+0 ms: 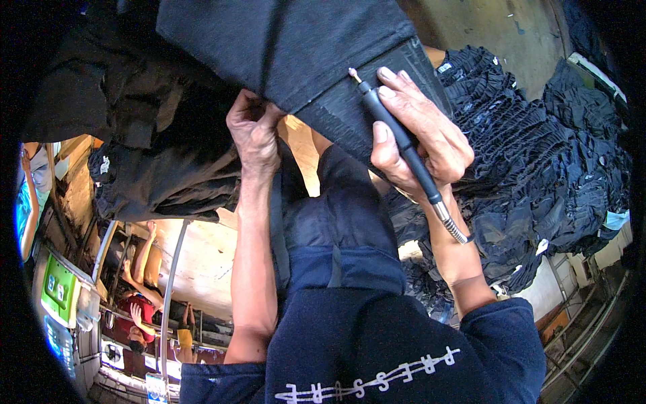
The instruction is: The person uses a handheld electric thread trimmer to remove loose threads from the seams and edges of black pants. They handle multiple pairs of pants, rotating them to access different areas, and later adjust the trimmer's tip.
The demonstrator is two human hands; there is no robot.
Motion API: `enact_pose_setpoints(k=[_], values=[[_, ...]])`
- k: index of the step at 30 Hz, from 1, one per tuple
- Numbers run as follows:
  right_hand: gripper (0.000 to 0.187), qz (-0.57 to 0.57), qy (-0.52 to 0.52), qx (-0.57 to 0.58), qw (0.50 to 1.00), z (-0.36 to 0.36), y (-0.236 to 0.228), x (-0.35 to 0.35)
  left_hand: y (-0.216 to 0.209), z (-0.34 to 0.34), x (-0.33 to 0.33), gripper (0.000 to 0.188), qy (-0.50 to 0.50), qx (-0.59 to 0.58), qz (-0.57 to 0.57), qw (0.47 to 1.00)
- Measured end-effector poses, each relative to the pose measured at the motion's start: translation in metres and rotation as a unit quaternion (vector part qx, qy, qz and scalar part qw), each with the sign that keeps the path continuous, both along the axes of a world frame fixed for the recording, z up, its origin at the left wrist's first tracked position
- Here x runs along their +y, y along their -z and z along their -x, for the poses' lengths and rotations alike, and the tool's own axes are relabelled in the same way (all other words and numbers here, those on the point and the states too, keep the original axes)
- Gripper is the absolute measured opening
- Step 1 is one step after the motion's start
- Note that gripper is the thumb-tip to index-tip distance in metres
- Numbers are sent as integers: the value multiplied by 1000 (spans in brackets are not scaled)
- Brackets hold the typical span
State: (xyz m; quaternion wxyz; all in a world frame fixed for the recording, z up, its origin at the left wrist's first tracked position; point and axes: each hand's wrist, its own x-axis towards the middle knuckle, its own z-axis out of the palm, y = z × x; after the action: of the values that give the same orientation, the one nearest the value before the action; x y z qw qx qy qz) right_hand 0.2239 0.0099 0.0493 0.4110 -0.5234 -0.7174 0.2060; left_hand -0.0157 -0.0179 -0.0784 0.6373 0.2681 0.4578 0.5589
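A dark fabric piece (323, 40) with a stitched hem band is spread across the top middle. My left hand (256, 135) is closed on its lower left edge, thumb and fingers pinched together. In my right hand (431, 135) is a black pen-shaped tool (406, 145) with a metal tip and a spring sleeve at its rear end. The tool's small pinkish tip lies over the hem band, near the seam; whether it touches the cloth I cannot tell. My right fingers lie along the tool and over the band.
Dark gathered garments (525, 155) are heaped on the right. More dark garments (182, 168) hang or lie on the left. A green tray (59, 289) stands at the far left. Another person in a red top (128, 313) is at the lower left, beside a metal pole (173, 276).
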Motion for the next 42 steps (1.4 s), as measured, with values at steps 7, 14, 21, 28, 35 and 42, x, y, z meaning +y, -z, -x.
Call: enact_pose_setpoints(k=[7, 14, 21, 28, 35, 42], values=[[29, -6, 32, 4, 999, -1, 0, 1, 6, 4, -6, 34, -3, 14, 34, 999], [30, -10, 53, 5, 999, -4, 3, 1, 5, 6, -5, 39, 5, -10, 33, 999], [32, -6, 86, 2, 996, -5, 4, 0, 9, 7, -8, 41, 2, 10, 44, 999], [32, 2, 99, -4, 995, -5, 2, 1, 10, 6, -8, 43, 1, 8, 31, 999], [32, -10, 64, -5, 998, -3, 3, 1, 16, 11, -11, 44, 9, 13, 46, 999], [28, -24, 44, 13, 999, -1, 5, 3, 17, 10, -10, 44, 1, 20, 33, 999]])
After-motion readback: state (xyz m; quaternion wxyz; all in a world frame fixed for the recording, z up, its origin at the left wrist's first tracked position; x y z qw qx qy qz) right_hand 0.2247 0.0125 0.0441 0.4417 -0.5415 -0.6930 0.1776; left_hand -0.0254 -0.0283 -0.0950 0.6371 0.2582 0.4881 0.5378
